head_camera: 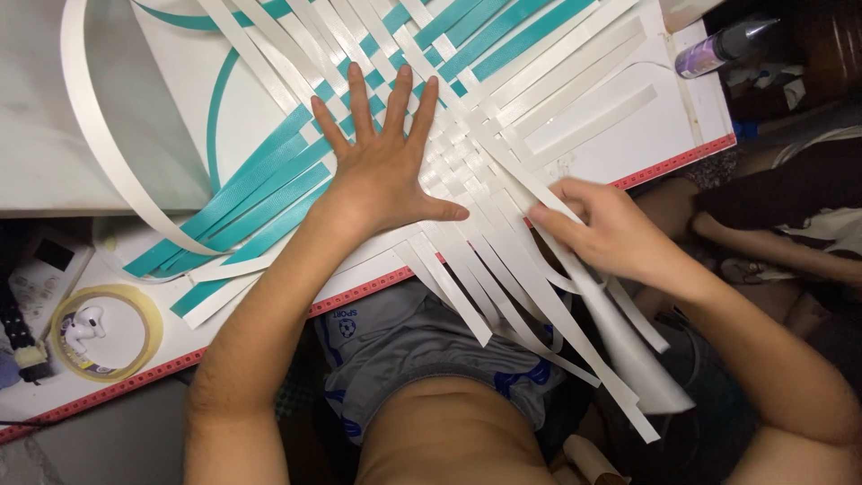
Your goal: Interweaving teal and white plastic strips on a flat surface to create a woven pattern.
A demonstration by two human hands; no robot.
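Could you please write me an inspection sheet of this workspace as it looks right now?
Surface: white board with a red ruled edge, on a pale table.
Job's things: woven mat of white and teal strips; loose white ends overhang the edge.
Clutter: tape roll with an earbud inside; purple bottle lying at top right.
Grippers: left hand pressed flat on the weave; right hand pinching a white strip.
Cables: nothing seen.
Surroundings: the person's grey shorts below.

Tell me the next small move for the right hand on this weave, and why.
Probably draw the white strip snug toward the woven patch. The right hand already pinches it at the weave's edge, while the left hand lies flat, pinning the crossings.
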